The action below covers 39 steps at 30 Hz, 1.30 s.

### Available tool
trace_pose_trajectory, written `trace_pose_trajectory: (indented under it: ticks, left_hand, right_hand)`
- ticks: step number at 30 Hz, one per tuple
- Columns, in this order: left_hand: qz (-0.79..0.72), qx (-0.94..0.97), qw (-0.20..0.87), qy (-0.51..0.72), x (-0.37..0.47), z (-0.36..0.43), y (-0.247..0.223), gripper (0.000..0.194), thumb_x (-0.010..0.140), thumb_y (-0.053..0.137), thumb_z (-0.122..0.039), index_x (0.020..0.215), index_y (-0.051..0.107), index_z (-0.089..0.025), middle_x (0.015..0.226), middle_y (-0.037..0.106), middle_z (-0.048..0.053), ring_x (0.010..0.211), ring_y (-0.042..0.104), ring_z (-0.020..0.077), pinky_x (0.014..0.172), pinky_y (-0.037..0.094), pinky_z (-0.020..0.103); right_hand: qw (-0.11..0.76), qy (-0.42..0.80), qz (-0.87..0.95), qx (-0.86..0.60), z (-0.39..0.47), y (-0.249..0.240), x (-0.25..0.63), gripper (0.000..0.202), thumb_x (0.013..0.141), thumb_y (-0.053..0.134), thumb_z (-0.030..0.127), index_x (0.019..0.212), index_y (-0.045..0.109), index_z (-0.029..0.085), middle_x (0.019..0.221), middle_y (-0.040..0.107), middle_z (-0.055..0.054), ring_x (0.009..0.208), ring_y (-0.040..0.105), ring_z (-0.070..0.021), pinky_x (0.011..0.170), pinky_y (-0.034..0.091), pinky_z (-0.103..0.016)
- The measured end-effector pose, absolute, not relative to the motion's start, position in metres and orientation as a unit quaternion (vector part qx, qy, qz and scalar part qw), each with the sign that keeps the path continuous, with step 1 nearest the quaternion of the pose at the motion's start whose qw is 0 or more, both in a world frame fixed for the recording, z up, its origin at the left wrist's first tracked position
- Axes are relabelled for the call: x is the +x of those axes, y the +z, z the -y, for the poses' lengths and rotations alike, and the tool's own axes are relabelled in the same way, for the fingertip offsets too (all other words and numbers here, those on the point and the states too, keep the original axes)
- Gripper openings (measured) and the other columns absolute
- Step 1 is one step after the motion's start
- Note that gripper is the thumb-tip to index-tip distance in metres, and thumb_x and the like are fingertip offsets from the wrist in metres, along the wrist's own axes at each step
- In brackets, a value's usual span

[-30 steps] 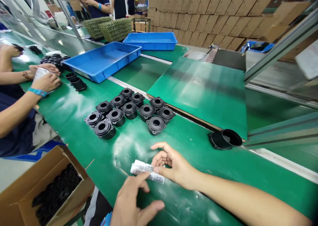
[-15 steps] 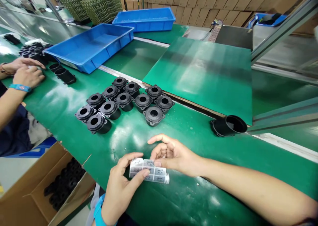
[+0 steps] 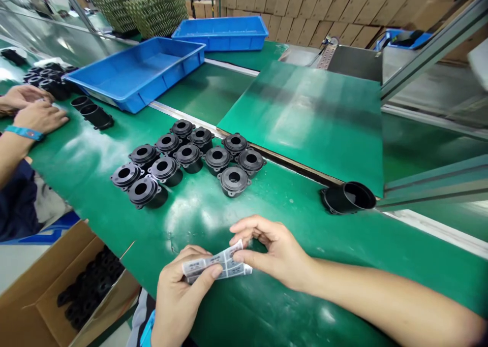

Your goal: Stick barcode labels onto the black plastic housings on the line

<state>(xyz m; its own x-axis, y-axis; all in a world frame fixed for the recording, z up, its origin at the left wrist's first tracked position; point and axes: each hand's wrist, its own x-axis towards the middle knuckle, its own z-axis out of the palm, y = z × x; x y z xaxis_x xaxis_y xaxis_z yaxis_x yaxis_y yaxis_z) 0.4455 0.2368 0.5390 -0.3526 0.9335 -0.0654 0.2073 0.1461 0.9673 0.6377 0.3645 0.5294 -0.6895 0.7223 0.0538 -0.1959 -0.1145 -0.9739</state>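
A sheet of silvery-white printed labels is held low over the green worktop, bent along its length. My left hand pinches its left part, the thumb lying across the front. At the right end, my right hand has its thumb on the sheet and its fingers curled behind the raised upper corner. Beyond my hands stand several black flanged cylinders in two groups, flange up, each with a round central hole. Another black cylinder lies on its side to the right, its wide mouth facing right.
Two blue trays stand at the back. A co-worker's hands are at far left, near more black cylinders. An open cardboard box of black parts sits below left. A metal frame post rises at right.
The label sheet has tilted and bent, its upper right corner now lifted toward my right fingers. My right hand's fingers have closed in on the sheet. The view has shifted slightly.
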Motion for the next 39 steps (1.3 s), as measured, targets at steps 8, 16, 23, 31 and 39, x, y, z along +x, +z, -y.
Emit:
trace_pose_trajectory:
  ticks: [8, 16, 23, 31, 39]
  left_hand:
    - [-0.646, 0.471, 0.304, 0.519, 0.448, -0.232, 0.530, 0.012, 0.091, 0.081, -0.025, 0.095, 0.090, -0.031, 0.075, 0.072, 0.001, 0.075, 0.070, 0.0169, 0.066, 0.058, 0.023]
    - [-0.635, 0.455, 0.297, 0.549, 0.447, -0.231, 0.526, 0.012, 0.091, 0.081, -0.022, 0.091, 0.089, -0.031, 0.075, 0.073, 0.001, 0.076, 0.071, 0.0164, 0.066, 0.059, 0.022]
    - [-0.649, 0.460, 0.293, 0.530, 0.447, -0.232, 0.530, 0.013, 0.091, 0.081, -0.026, 0.097, 0.090, -0.033, 0.076, 0.074, 0.001, 0.074, 0.071, 0.0163, 0.064, 0.059, 0.022]
    - [-0.665, 0.474, 0.304, 0.491, 0.450, -0.232, 0.528, 0.008, 0.090, 0.082, -0.033, 0.090, 0.090, -0.030, 0.074, 0.073, 0.002, 0.072, 0.071, 0.0187, 0.063, 0.060, 0.025]
    - [-0.663, 0.474, 0.296, 0.497, 0.449, -0.233, 0.527, 0.012, 0.092, 0.080, -0.036, 0.094, 0.090, -0.029, 0.074, 0.074, 0.003, 0.070, 0.070, 0.0185, 0.063, 0.060, 0.025]
  right_hand:
    - [0.370, 0.523, 0.741, -0.200, -0.373, 0.535, 0.645, 0.032, 0.095, 0.088, 0.034, 0.125, 0.079, 0.025, 0.111, 0.079, -0.008, 0.099, 0.075, -0.0226, 0.087, 0.062, -0.034]
    - [0.352, 0.557, 0.724, -0.204, -0.368, 0.531, 0.643, 0.030, 0.094, 0.089, 0.043, 0.117, 0.083, 0.025, 0.100, 0.082, -0.006, 0.086, 0.077, -0.0203, 0.080, 0.063, -0.031]
    - [0.357, 0.565, 0.718, -0.193, -0.366, 0.533, 0.642, 0.020, 0.098, 0.085, 0.038, 0.112, 0.086, 0.023, 0.096, 0.085, -0.008, 0.083, 0.079, -0.0207, 0.076, 0.062, -0.030]
    - [0.348, 0.560, 0.728, -0.187, -0.364, 0.535, 0.640, 0.021, 0.106, 0.074, 0.038, 0.107, 0.087, 0.022, 0.089, 0.085, -0.007, 0.077, 0.077, -0.0202, 0.071, 0.061, -0.030]
    - [0.335, 0.517, 0.772, -0.152, -0.364, 0.537, 0.638, 0.026, 0.111, 0.065, 0.037, 0.115, 0.084, 0.020, 0.091, 0.084, -0.009, 0.078, 0.076, -0.0210, 0.073, 0.060, -0.032]
